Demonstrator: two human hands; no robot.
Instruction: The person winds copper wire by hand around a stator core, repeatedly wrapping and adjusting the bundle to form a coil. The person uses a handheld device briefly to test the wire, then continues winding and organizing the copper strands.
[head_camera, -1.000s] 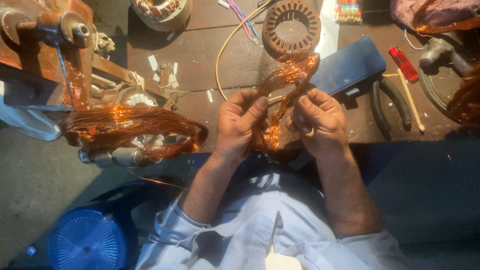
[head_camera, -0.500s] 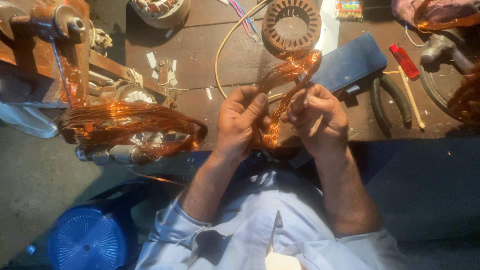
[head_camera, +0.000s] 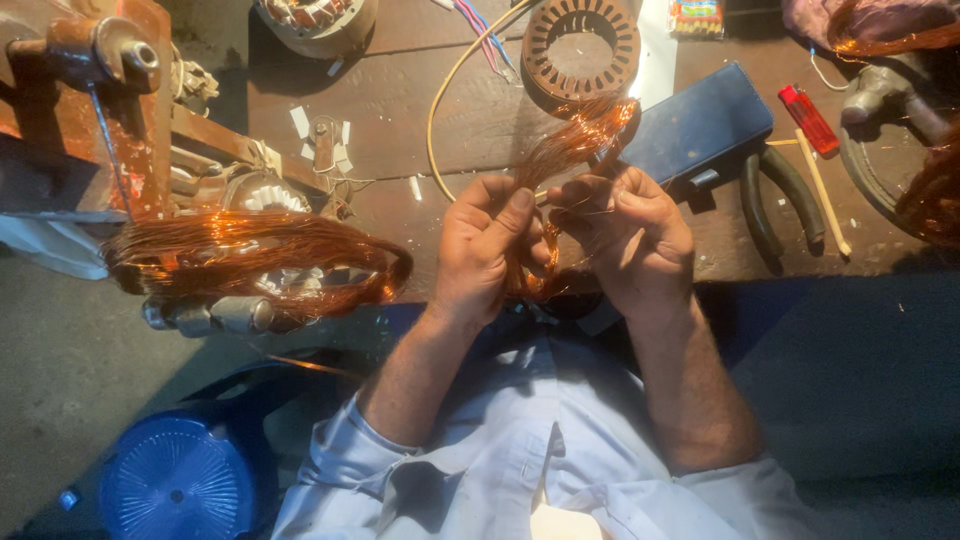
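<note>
A bundle of thin copper wire (head_camera: 560, 170) is held between both hands, just above the near edge of the wooden workbench (head_camera: 420, 120). The left hand (head_camera: 485, 245) is closed round the lower part of the bundle, thumb pressed over it; the right hand (head_camera: 630, 235) is pinched shut on strands just beside that, fingertips drawn together.

Compared with half a second and a second earlier, the hands are found almost where they were, and the same bundle is clasped. Only a small regrip of the right fingers can be made out, so the work is judged to be slow sorting or straightening of strands rather than any larger move.

Just beyond the grip, the fanned upper end of the bundle is seen against a dark blue box (head_camera: 700, 125). Farther out from the grip a ring-shaped slotted stator core (head_camera: 580, 45) lies on the bench. To the right of the grip, black-handled pliers (head_camera: 775, 195) and a red lighter (head_camera: 808, 118) are laid well apart from the hands. To the left, a large copper coil (head_camera: 250, 255) is draped over a winding rig.

The lower end of the bundle is hidden behind the palms. Which strands are pinched cannot be told. Things along the top and right edges are cut off.
</note>
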